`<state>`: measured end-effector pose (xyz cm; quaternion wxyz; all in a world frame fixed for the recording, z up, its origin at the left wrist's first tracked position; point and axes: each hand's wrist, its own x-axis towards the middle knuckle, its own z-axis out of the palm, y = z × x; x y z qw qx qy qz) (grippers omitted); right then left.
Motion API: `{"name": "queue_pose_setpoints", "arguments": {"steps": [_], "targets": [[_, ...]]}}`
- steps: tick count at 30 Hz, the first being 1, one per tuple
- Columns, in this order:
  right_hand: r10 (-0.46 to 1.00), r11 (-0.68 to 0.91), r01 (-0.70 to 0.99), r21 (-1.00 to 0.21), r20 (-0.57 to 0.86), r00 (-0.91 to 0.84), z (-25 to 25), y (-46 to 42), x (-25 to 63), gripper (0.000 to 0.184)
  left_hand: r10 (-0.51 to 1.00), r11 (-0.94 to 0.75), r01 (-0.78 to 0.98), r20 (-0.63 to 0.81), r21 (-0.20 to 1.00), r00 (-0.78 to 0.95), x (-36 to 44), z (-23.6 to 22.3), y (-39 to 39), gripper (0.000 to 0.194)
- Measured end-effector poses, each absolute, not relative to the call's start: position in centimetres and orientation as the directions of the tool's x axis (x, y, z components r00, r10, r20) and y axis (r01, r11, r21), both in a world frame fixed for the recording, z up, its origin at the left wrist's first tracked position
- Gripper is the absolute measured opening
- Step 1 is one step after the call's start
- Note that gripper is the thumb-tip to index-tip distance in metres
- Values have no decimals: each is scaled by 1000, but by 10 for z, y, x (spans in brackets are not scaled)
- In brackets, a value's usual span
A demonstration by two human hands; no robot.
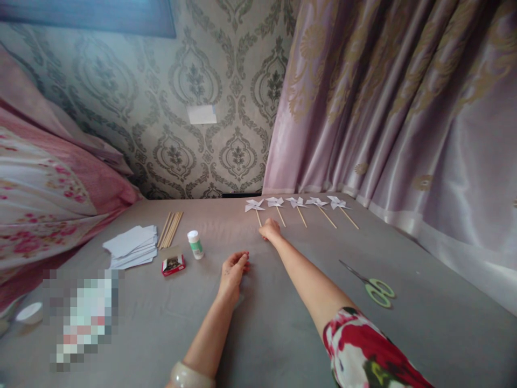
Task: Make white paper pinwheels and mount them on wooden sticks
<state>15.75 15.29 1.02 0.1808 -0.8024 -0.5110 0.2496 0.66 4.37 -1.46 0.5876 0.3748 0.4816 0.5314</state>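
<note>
Several white paper pinwheels on wooden sticks lie in a row at the far side of the grey sheet [283, 334]. My right hand [270, 230] reaches out with fingers closed round the lower end of the stick of the leftmost pinwheel [254, 206]. The other pinwheels [297, 202] lie to its right, untouched. My left hand [233, 271] rests on the sheet closer to me, fingers curled loosely with nothing visible in them. A pale bangle [189, 376] circles my left wrist.
A stack of white paper squares [132, 246], a bundle of wooden sticks [170, 228], a white glue bottle [195, 244] and a small red box [173, 264] lie at left. Green-handled scissors [374, 287] lie at right. Floral bedding [44, 194] rises at left, a curtain [404, 108] at right.
</note>
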Motion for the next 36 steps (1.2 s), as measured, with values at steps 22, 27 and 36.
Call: {"name": "queue_pose_setpoints", "arguments": {"steps": [22,27,36], "targets": [[917,-373,826,-423,-33,398,7,136,147,28,985,161,-236,-170,958,-15,6,-18,45,42],[912,-383,824,-419,-26,410,6,141,145,27,985,165,-257,-173,952,-7,6,-15,44,38],[911,-380,827,-414,-12,413,5,146,143,27,982,181,-242,-187,953,0,6,-14,45,37]]}}
